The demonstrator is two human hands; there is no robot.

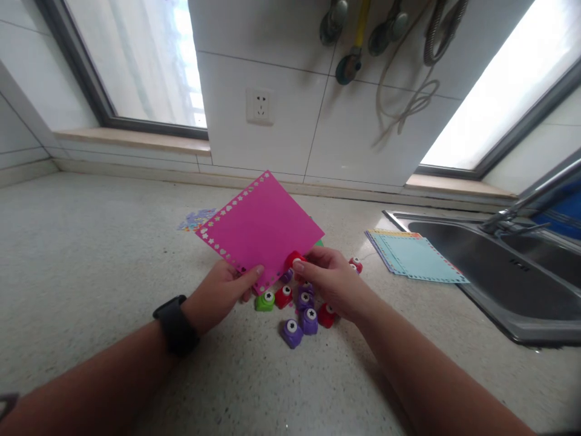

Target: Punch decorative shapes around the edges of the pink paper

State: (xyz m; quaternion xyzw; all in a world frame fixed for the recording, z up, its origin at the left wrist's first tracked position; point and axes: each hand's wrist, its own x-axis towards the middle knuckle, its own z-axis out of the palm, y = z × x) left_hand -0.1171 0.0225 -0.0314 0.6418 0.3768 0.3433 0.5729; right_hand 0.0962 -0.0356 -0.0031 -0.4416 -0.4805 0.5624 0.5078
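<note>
My left hand [229,286] pinches the near left edge of a pink sheet of paper [263,227], thumb on top. Rows of small flower and heart holes run along two of its edges, with a few more near the bottom corner. In my right hand [333,278] is a red craft punch [295,260], set at the sheet's lower right edge with my thumb on its white button. Below the sheet several punches lie on the counter, among them a green punch [265,301], a red punch [284,296] and a purple punch [292,332].
A stack of punched light blue paper [415,257] lies at the right beside a steel sink [508,272] with a faucet [512,215]. Small paper cutouts [195,220] are heaped behind the pink sheet. A tiled wall with a socket [260,106] rises behind the speckled counter [113,254].
</note>
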